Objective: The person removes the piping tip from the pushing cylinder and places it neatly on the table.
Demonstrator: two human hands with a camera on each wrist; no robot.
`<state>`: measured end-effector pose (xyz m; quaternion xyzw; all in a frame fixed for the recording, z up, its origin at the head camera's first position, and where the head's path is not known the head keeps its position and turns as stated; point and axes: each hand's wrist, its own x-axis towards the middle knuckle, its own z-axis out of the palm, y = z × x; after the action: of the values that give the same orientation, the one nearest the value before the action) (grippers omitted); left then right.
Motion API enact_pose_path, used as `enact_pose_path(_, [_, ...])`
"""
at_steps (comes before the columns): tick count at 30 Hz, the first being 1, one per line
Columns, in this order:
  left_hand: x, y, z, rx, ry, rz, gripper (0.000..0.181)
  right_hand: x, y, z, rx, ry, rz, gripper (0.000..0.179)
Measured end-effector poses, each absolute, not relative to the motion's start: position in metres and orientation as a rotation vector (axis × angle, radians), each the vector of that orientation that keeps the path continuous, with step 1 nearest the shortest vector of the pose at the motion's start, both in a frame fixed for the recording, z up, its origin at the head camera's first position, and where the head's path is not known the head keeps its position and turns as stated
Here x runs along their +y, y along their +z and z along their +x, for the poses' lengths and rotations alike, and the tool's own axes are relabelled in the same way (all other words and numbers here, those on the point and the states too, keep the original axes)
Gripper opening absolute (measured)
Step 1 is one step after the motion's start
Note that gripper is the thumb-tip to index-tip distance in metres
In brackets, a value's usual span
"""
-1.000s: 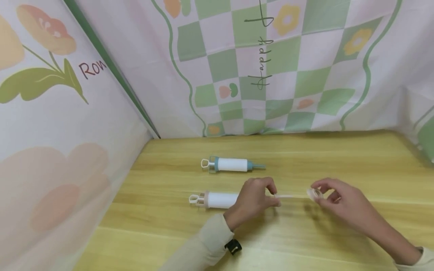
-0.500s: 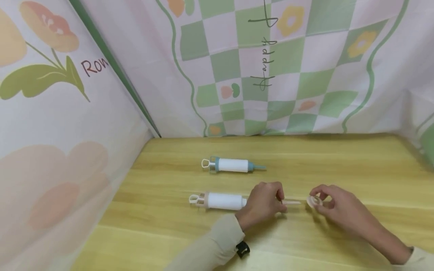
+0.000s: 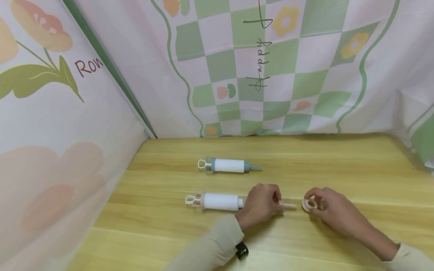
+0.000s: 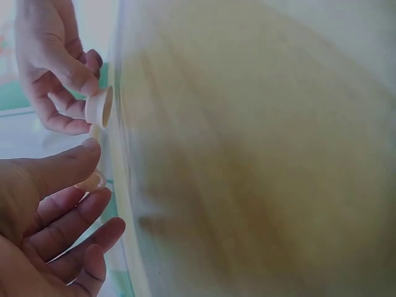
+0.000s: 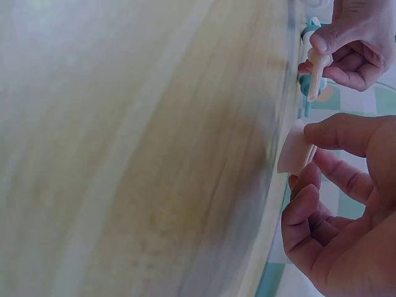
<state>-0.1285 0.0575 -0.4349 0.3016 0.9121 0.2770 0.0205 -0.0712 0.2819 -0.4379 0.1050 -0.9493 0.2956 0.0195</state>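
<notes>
My left hand (image 3: 262, 202) pinches a slim beige nozzle (image 3: 289, 206) by its wider end, between thumb and forefinger, with the narrow tip pointing right. Facing it, my right hand (image 3: 333, 206) holds a beige screw ring (image 3: 304, 207) with thumb and fingertips. A small gap separates nozzle tip and ring in the head view. The right wrist view shows the ring (image 5: 296, 148) as a short flared collar, and the nozzle (image 5: 315, 77) above it. Left of my left hand lies a white-barrelled syringe-like press (image 3: 221, 202) with a beige collar and looped handle; its narrower right end shows.
A second syringe-like press (image 3: 229, 165), white with blue-green ends and a thin nozzle, lies farther back on the wooden table (image 3: 142, 241). A patterned curtain (image 3: 217, 67) hangs along the back edge, and a flowered one (image 3: 78, 124) runs down the left.
My left hand has shifted right with the nozzle, uncovering the beige press's barrel end. My right hand has come slightly lower and left, and the ring now sits nearer the nozzle tip.
</notes>
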Motion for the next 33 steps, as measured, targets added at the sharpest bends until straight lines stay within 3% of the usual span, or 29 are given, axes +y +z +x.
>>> enact_pose_path(21, [0.0582,-0.4419,-0.1335,2.753,0.758,0.869,0.033,0.2813,-0.4435,-0.0741,-2.996,0.865,0.319,0.029])
enact_pose_path(33, [0.0606,-0.4429,-0.1337,2.743,0.72,0.876,0.031,0.2809,-0.4406,-0.0673,-2.967,0.801,0.268,0.043])
